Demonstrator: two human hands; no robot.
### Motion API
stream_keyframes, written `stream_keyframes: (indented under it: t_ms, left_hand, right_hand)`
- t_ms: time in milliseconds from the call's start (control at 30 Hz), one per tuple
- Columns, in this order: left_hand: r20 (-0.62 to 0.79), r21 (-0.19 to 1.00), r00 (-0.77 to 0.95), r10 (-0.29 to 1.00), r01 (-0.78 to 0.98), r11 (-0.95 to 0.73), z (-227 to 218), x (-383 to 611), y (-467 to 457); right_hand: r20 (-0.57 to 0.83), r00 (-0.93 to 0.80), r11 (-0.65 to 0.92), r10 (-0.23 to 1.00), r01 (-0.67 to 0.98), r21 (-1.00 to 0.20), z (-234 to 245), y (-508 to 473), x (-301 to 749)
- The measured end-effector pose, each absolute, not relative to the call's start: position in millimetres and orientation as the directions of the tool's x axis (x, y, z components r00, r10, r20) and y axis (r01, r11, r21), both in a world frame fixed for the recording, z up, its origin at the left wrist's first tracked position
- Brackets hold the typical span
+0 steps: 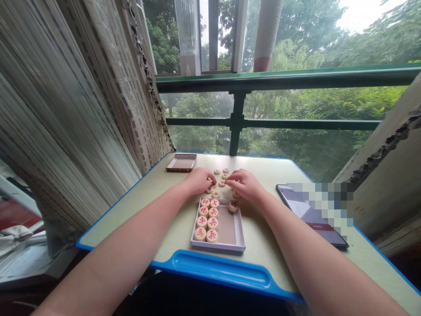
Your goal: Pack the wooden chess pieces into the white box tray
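Note:
My left hand (200, 181) is bent over the loose pieces beyond the box, its fingers closed on a wooden Chinese chess piece. Opposite it, my right hand (244, 182) has its fingers stretched to the left, fingertips at the edge of another round chess piece (222, 184); whether it touches is hard to tell. Between and around both hands lie several more loose pieces, some partly hidden by the fingers. Nearer to me is a shallow white box (218, 246). Two columns of red-marked pieces (213, 223) fill its left side, and one dark-marked piece (233, 206) sits at its upper right.
A brown-edged box lid (181, 163) lies at the table's far left. On the right rests a dark tablet or phone (309, 215), partly blurred out. The pale table (141, 219) has a blue rim with a groove in front. Curtains flank it; a green railing stands beyond.

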State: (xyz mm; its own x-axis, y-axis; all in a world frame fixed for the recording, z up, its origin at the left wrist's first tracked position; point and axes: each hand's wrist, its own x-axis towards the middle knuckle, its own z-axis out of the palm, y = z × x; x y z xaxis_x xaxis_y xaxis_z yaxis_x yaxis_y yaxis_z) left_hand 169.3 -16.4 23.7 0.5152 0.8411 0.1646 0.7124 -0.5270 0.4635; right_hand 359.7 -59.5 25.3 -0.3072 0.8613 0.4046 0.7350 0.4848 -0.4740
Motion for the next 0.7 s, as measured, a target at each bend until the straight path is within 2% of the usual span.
stream_keyframes:
  t_ms: [167, 267, 367, 500, 700]
  left_hand:
    - [0.190, 0.530, 0.529, 0.827, 0.654, -0.540, 22.1, 168.6, -13.9]
    - [0.249, 0.529, 0.417, 0.874, 0.698, -0.483, 23.5, 163.2, -9.4]
    - [0.192, 0.543, 0.327, 0.925, 0.750, -0.378, 25.0, 157.6, -5.9]
    - [0.139, 0.669, 0.310, 0.940, 0.671, -0.320, 23.7, 161.7, -8.7]
    - [0.076, 0.818, 0.354, 0.932, 0.512, -0.261, 19.5, 173.7, -12.4]
  right_hand:
    - [0.376, -0.330, 0.492, 0.866, 0.697, -0.521, 26.9, -59.6, 361.4]
    - [0.350, -0.352, 0.490, 0.868, 0.717, -0.495, 24.9, -58.6, 360.5]
    - [0.353, -0.347, 0.480, 0.869, 0.766, -0.429, 19.5, -54.9, 359.8]
    - [0.350, -0.255, 0.383, 0.901, 0.846, -0.370, 11.0, -47.2, 363.8]
    - [0.319, -0.114, 0.258, 0.941, 0.851, -0.458, 8.2, -42.2, 371.6]
